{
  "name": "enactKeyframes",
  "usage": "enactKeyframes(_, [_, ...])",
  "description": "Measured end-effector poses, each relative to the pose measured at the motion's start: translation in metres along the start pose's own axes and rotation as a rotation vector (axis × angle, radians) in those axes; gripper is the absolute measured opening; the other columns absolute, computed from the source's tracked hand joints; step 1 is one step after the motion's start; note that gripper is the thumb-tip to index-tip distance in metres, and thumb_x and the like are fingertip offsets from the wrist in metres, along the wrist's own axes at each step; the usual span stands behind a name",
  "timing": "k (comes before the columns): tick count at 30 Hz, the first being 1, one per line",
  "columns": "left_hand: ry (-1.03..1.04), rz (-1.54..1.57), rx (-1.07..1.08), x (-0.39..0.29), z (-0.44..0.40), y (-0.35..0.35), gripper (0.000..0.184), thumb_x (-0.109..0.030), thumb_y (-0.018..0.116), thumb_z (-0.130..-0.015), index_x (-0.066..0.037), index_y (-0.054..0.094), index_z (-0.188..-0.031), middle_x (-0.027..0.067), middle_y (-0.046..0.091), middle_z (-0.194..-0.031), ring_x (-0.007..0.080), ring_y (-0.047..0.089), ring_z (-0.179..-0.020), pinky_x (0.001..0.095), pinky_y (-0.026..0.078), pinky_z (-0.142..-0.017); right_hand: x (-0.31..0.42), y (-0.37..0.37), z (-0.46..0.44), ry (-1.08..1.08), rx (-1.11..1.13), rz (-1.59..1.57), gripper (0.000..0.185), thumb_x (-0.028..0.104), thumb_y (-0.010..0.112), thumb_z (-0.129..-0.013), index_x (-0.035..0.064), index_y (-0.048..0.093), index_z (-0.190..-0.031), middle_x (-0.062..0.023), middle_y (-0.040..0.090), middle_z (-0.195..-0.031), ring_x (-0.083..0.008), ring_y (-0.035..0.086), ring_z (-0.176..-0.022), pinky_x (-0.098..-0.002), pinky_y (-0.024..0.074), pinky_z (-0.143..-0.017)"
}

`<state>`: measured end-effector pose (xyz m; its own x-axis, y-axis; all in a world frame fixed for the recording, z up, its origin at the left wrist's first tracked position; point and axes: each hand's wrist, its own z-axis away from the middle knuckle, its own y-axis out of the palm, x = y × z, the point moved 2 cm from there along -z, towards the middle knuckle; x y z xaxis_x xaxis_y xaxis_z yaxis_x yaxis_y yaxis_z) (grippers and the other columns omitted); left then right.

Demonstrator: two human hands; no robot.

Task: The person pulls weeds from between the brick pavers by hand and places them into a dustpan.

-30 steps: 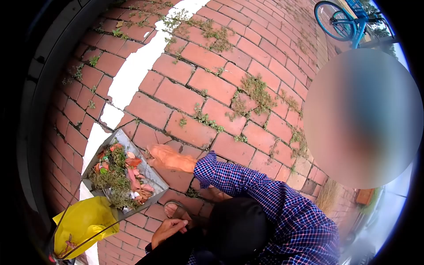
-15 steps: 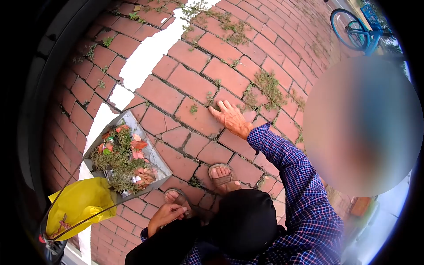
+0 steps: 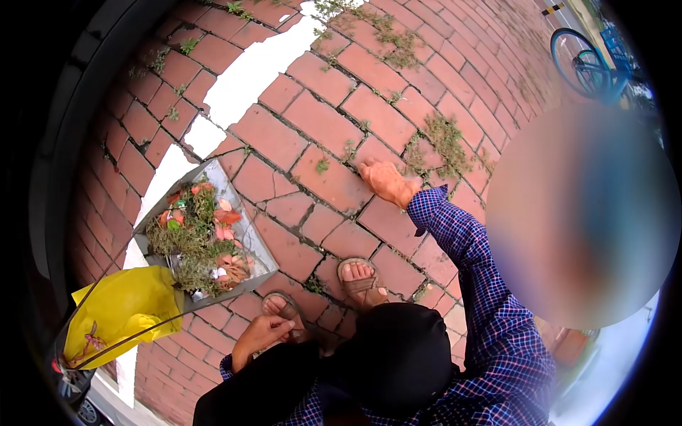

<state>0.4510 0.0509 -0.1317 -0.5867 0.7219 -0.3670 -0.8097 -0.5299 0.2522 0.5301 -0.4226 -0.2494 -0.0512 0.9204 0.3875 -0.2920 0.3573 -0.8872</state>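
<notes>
While right hand (image 3: 387, 181) curls down, pinch unclear, small weed (image 3: 348, 151) lies just off its fingers, beyond metal dustpan (image 3: 245, 238), long axis pointing away from body.

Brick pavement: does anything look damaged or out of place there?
Yes: the white line is ragged-edged and broken near the dustpan, as if worn. A brick beside the dustpan looks cracked. Weeds stick up from the joints.

This is an outdoor paved sidewalk: red brick paving (image 3: 320, 113) with weeds (image 3: 444, 142) in its joints, a painted white line (image 3: 249, 78) running toward twelve o'clock, and a blue bicycle (image 3: 584, 67) standing at two o'clock, with sky (image 3: 625, 348) at four o'clock.
</notes>
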Motion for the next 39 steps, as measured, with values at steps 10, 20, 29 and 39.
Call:
enactKeyframes(10, [0.016, -0.104, -0.013, 0.001, -0.005, 0.0, 0.039, -0.033, 0.068, -0.099, 0.005, 0.075, -0.104, 0.0099, 0.074, -0.08, 0.0158, 0.071, -0.073, 0.0288, 0.057, -0.071, -0.022, -0.047, 0.002, 0.206, 0.084, -0.231, 0.021, 0.022, 0.058, -0.099, 0.0016, 0.063, -0.102, -0.023, 0.068, -0.094, -0.0423, 0.067, -0.086, -0.0487, 0.0528, -0.075])
enactKeyframes(20, [0.085, -0.165, -0.062, 0.005, -0.009, -0.004, 0.037, -0.031, 0.069, -0.099, 0.005, 0.075, -0.101, 0.0121, 0.075, -0.079, 0.0187, 0.072, -0.073, 0.0317, 0.057, -0.07, 0.01, -0.041, 0.019, 0.207, 0.167, -0.051, 0.045, 0.045, 0.062, -0.1, 0.0021, 0.055, -0.109, -0.0228, 0.066, -0.088, -0.0434, 0.066, -0.084, -0.0503, 0.0527, -0.075])
enactKeyframes(29, [0.089, -0.204, -0.082, -0.002, -0.007, -0.003, 0.039, -0.034, 0.068, -0.097, 0.004, 0.076, -0.098, 0.0138, 0.075, -0.078, 0.0219, 0.073, -0.072, 0.0338, 0.057, -0.069, -0.003, -0.017, 0.031, 0.597, 0.297, -0.141, 0.037, 0.035, 0.067, -0.094, -0.0008, 0.072, -0.099, -0.0198, 0.075, -0.09, -0.0369, 0.073, -0.085, -0.0452, 0.0572, -0.078])
enactKeyframes(39, [0.038, -0.204, -0.042, -0.001, -0.008, -0.004, 0.039, -0.032, 0.069, -0.099, 0.006, 0.076, -0.1, 0.0119, 0.075, -0.081, 0.0177, 0.073, -0.076, 0.0311, 0.058, -0.072, 0.01, -0.036, 0.013, 0.805, 0.6, -0.341, 0.046, 0.042, 0.054, -0.105, -0.0001, 0.07, -0.112, -0.0112, 0.074, -0.071, -0.0226, 0.074, -0.066, -0.0352, 0.0602, -0.068])
